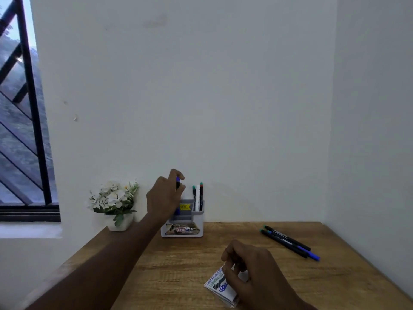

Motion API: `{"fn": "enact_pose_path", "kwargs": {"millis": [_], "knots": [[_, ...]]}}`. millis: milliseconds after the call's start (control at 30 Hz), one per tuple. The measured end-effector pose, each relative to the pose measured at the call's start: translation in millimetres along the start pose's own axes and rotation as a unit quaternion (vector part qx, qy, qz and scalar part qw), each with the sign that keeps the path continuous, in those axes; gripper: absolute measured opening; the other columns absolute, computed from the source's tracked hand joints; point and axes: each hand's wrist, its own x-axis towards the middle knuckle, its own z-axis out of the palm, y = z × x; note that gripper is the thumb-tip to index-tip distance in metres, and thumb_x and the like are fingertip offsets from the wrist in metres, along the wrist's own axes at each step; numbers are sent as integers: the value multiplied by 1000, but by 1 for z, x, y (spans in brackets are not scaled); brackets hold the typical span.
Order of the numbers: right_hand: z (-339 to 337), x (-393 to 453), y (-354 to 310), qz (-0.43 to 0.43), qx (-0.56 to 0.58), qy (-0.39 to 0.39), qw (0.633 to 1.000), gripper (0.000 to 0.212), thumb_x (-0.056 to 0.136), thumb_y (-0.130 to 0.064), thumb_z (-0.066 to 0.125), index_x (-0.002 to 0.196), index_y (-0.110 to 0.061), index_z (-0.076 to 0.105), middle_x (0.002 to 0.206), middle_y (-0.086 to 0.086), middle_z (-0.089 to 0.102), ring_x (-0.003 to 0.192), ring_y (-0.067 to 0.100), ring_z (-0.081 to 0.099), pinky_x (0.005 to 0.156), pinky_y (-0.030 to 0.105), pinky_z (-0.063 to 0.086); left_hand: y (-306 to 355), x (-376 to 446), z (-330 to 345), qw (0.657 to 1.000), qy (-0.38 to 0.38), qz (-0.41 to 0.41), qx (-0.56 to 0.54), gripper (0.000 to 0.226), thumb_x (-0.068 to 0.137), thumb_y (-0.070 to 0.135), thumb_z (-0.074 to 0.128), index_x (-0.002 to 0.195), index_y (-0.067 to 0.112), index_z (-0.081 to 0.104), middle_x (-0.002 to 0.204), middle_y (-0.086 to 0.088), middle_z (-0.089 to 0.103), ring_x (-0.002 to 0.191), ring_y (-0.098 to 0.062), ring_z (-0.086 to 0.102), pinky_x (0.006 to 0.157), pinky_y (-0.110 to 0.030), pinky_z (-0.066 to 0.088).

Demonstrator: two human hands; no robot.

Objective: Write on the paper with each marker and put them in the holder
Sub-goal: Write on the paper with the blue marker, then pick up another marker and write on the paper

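I am seeing the left hand [164,198] pinching a blue-capped marker [178,182] upright over the grey holder [182,222]. In front of the holder, the right hand's [252,269] curled fingers are gripping scribbled folded paper [220,285].

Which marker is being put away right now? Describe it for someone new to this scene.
At the wooden table's far edge stands a grey holder. The left hand holds a blue-capped marker upright over it; unlike the holder's other markers, this one is gripped.

wooden table [169,265] | holder [182,229] under left hand [164,198] | paper [220,285] under right hand [250,269] | three markers [288,241] right of it | flower pot [119,222] left of left hand
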Motion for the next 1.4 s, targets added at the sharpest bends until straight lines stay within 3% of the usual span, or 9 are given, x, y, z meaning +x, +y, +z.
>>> {"fn": "enact_pose_path", "kwargs": {"millis": [67, 167, 267, 467, 567, 667, 933, 1100, 1400], "knots": [[0, -1, 0, -3, -1, 1, 1000, 6, 88, -30, 67, 94, -30, 67, 87, -15, 75, 83, 3, 71, 67, 10, 49, -8, -9, 8, 999, -22, 5, 47, 20, 98, 44, 62, 114, 38, 51, 87, 4, 66, 91, -17, 65, 63, -32, 49], [0, -1, -1, -3, -6, -2, 1000, 7, 88, -32, 66, 94, -29, 67, 86, -15, 76, 85, 4, 71, 67, 11, 50, -7, -15, 9, 987, -46, 24, 149, 30, 97, 50, 63, 125, 39, 60, 103, 3, 73, 120, -22, 59, 89, -43, 45], [1, -1, -1, -1, -7, -7, 1000, 6, 89, -33, 66, 94, -30, 68, 87, -16, 75, 86, 2, 71, 67, 10, 49, -2, -17, 4, 982, -46, 24, 183, 40, 96, 53, 62, 135, 41, 61, 109, 7, 76, 129, -24, 53, 100, -53, 35], [-2, -1, 3, -9, -27, 12, 1000, 5, 87, -36, 63, 91, -35, 65, 87, -18, 71, 87, 5, 69, 68, 15, 53, 14, -41, -37, 973, 12, 154, 174, 33, 92, 43, 69, 123, 34, 65, 120, 9, 66, 118, -22, 57, 96, -51, 42], [0, 2, 9, -1, -51, 31, 998, 3, 86, -34, 64, 89, -35, 63, 85, -18, 70, 87, 5, 67, 69, 21, 55, 25, -76, -61, 972, -124, 192, 62, 14, 95, 44, 64, 108, 39, 62, 106, 20, 63, 101, -7, 56, 83, -38, 52], [-2, 3, 16, 27, -70, 45, 996, 8, 88, -28, 66, 86, -36, 64, 84, -17, 68, 86, 4, 66, 73, 24, 57, 32, -121, -68, 955, -242, 168, -25, 23, 94, 58, 58, 112, 45, 60, 115, 26, 60, 106, 5, 53, 88, -25, 50], [-31, 16, 57, 110, -201, 123, 966, 23, 97, -16, 62, 114, -24, 75, 106, -5, 69, 95, 5, 58, 83, 18, 44, 48, -157, -49, 919, -328, 193, -106, 39, 98, 76, 39, 132, 60, 49, 129, 36, 46, 120, 10, 43, 95, -22, 45], [-54, 13, 81, 218, -309, 69, 923, 31, 102, -21, 58, 132, -19, 63, 133, 6, 55, 122, 24, 52, 97, 32, 51, 43, -157, -48, 912, -344, 194, -108, 34, 97, 75, 42, 130, 68, 48, 129, 37, 45, 121, 11, 42, 96, -19, 43], [-47, 19, 78, 225, -375, -6, 899, 25, 102, -14, 49, 120, -16, 67, 120, 7, 64, 107, 21, 60, 78, 29, 49, 40, -157, -49, 910, -349, 198, -104, 36, 99, 73, 40, 133, 64, 48, 131, 37, 44, 123, 11, 39, 98, -20, 42]]}}
